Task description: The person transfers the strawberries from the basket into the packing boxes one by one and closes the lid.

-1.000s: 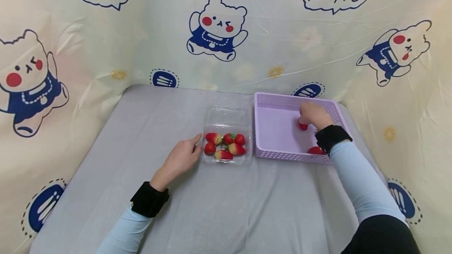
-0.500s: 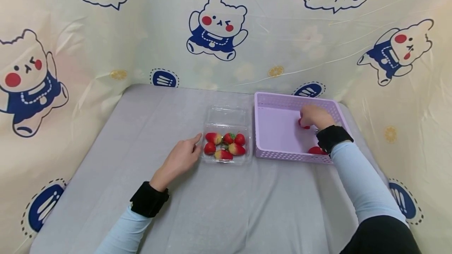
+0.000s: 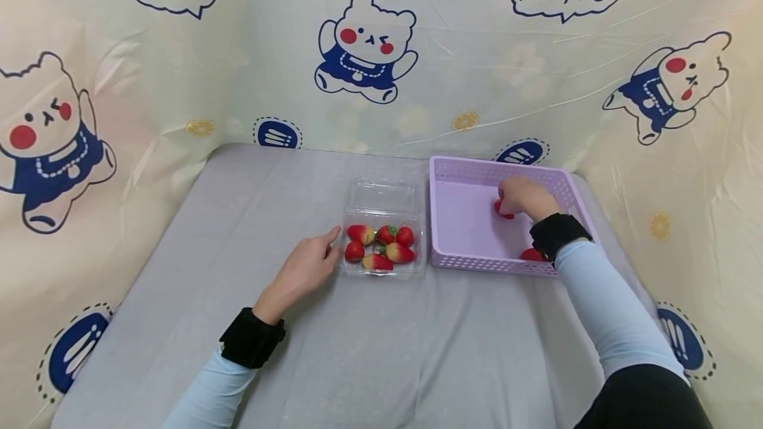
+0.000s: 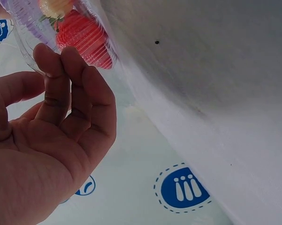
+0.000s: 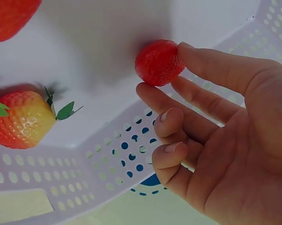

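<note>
Right hand (image 3: 524, 196), pinching strawberry (image 5: 159, 62), shifted slightly left inside basket (image 3: 471, 171); left hand (image 3: 305, 265) unmoved, relaxed, seemingly touching clamshell (image 3: 381, 207). Grey cloth (image 3: 369, 349), cartoon backdrop (image 3: 465, 51).

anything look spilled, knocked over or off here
Nothing stands out. The clear clamshell box sits flat with its lid open and its strawberries inside, the left hand touching its edge. The purple basket stands level; the right hand pinches a strawberry inside it.
</note>
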A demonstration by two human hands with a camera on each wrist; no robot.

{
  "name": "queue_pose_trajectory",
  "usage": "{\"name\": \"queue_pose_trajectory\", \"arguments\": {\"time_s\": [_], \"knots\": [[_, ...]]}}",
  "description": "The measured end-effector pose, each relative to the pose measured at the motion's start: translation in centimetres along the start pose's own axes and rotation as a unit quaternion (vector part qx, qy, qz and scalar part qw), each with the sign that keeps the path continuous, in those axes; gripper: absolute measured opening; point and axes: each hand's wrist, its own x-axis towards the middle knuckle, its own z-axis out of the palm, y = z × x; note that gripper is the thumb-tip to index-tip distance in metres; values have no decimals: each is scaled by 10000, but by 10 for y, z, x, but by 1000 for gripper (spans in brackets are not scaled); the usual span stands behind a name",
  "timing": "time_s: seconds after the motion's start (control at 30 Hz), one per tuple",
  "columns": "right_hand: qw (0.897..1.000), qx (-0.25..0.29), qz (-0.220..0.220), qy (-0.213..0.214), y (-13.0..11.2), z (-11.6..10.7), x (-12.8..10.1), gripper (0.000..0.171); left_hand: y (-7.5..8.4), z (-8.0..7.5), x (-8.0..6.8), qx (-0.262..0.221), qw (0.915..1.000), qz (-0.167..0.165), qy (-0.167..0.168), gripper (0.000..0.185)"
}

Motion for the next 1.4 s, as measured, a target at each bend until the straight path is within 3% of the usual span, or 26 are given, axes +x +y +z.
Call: {"name": "queue_pose_trajectory", "arguments": {"time_s": [0.23,1.1,1.4], "knots": [[9999,-159,-31,-29,4,4,4,15,1,0,-2,-17,10000,-17,-33,55],[9998,99,-169,-32,2,6,4,21,2,-1,0,19,10000,7,-24,55],[9993,295,-55,-231,1,3,6,26,2,-1,0,74,10000,10,-13,55]]}}
